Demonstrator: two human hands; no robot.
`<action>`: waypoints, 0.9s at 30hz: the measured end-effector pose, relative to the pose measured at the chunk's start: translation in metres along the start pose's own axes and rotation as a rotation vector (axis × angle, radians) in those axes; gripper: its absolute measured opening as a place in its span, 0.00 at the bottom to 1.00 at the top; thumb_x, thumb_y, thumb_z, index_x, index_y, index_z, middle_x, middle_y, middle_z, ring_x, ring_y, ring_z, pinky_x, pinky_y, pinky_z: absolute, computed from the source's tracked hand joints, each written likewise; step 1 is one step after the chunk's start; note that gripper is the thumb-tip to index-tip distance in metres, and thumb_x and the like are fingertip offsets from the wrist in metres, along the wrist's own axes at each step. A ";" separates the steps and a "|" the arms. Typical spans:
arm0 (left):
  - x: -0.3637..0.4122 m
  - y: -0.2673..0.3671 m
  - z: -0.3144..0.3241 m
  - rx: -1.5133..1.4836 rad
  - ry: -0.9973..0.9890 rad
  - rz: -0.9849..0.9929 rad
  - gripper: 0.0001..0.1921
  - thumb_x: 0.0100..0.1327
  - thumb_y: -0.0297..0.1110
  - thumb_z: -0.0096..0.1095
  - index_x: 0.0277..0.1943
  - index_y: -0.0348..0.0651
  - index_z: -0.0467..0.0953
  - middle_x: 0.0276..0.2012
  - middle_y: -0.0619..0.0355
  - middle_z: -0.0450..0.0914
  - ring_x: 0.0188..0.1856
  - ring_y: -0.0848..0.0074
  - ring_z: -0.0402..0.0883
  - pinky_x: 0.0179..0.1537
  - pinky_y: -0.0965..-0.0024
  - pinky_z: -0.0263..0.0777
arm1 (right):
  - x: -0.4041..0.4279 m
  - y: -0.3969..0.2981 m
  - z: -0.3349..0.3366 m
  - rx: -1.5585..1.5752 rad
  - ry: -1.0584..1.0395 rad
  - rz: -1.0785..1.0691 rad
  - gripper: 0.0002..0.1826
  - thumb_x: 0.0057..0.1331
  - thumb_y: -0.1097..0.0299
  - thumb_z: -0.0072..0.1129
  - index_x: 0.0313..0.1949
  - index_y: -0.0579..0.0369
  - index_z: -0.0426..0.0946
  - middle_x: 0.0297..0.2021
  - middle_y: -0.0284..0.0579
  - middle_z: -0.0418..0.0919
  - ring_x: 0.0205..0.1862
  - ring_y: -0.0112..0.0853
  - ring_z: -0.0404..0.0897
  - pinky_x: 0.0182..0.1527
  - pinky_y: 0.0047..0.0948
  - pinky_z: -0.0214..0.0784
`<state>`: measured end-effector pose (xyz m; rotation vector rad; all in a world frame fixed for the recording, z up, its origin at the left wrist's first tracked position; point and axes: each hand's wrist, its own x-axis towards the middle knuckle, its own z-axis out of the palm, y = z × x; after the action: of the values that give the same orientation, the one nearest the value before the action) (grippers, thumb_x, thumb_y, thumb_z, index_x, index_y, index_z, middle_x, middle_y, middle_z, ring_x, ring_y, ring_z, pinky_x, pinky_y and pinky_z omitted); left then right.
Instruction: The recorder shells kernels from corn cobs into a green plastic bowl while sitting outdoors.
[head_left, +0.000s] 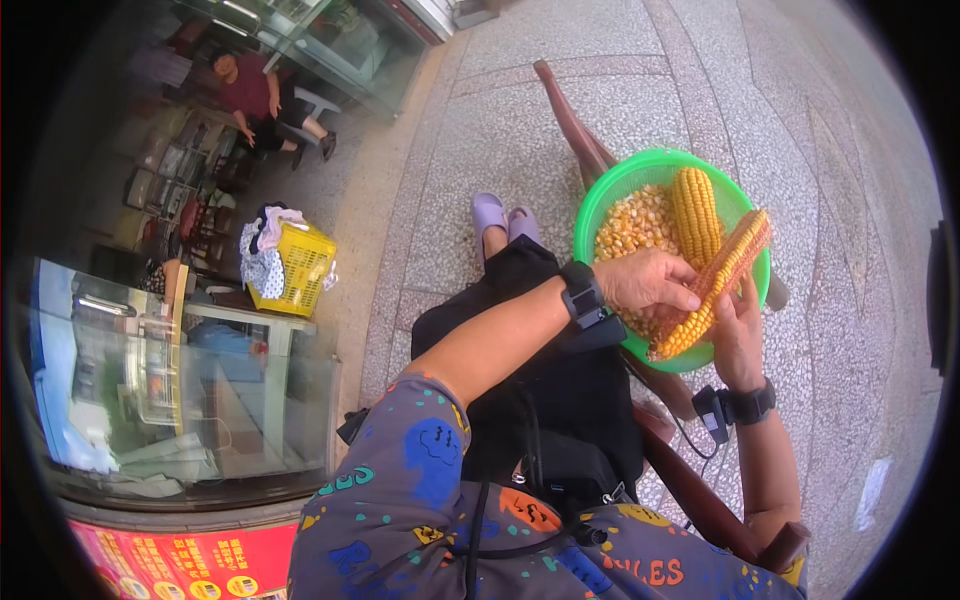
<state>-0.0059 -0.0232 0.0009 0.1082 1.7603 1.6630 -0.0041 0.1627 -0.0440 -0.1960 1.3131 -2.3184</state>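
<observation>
A partly shelled ear of corn (716, 289) slants over a green plastic mesh basket (586, 225), with reddish bare cob beside its rows of yellow kernels. My right hand (739, 334) grips it from the right side, fingers partly hidden behind it. From the left, my left hand (646, 281) has curled fingers and thumb on the cob, the thumb against its kernel edge. Inside the basket, a fuller ear of corn (696, 210) lies next to loose corn kernels (636, 221). Part of the kernel pile is hidden under my left hand.
Brown wooden legs (574, 131) stick out around the basket. A yellow plastic crate (304, 274) holding cloths stands at left, near a glass display case (225, 405). A person (255, 90) sits in the shop at upper left. Terrazzo-like paving (510, 112) surrounds my feet.
</observation>
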 end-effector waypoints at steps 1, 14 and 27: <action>-0.001 -0.002 -0.001 0.011 0.009 0.005 0.19 0.57 0.39 0.58 0.47 0.37 0.71 0.26 0.64 0.75 0.25 0.86 0.71 0.23 0.84 0.64 | -0.001 -0.002 0.002 -0.033 -0.004 0.008 0.40 0.61 0.65 0.52 0.63 0.57 0.36 0.50 0.50 0.66 0.48 0.32 0.70 0.41 0.27 0.72; -0.007 -0.017 -0.004 0.023 0.184 0.106 0.13 0.60 0.35 0.56 0.42 0.36 0.75 0.24 0.63 0.75 0.22 0.86 0.72 0.23 0.84 0.67 | -0.005 -0.002 0.006 -0.042 0.074 -0.081 0.45 0.56 0.66 0.60 0.63 0.56 0.36 0.47 0.48 0.69 0.45 0.31 0.73 0.38 0.22 0.70; -0.012 -0.011 0.037 0.588 0.514 0.284 0.23 0.59 0.50 0.53 0.42 0.34 0.72 0.31 0.48 0.76 0.33 0.66 0.77 0.34 0.68 0.69 | -0.003 -0.004 0.010 -0.054 0.092 -0.119 0.41 0.56 0.72 0.58 0.62 0.55 0.40 0.46 0.47 0.69 0.42 0.30 0.74 0.30 0.19 0.70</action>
<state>0.0274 0.0001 -0.0011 0.2195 2.7010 1.3765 0.0007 0.1580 -0.0351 -0.1924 1.4461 -2.4183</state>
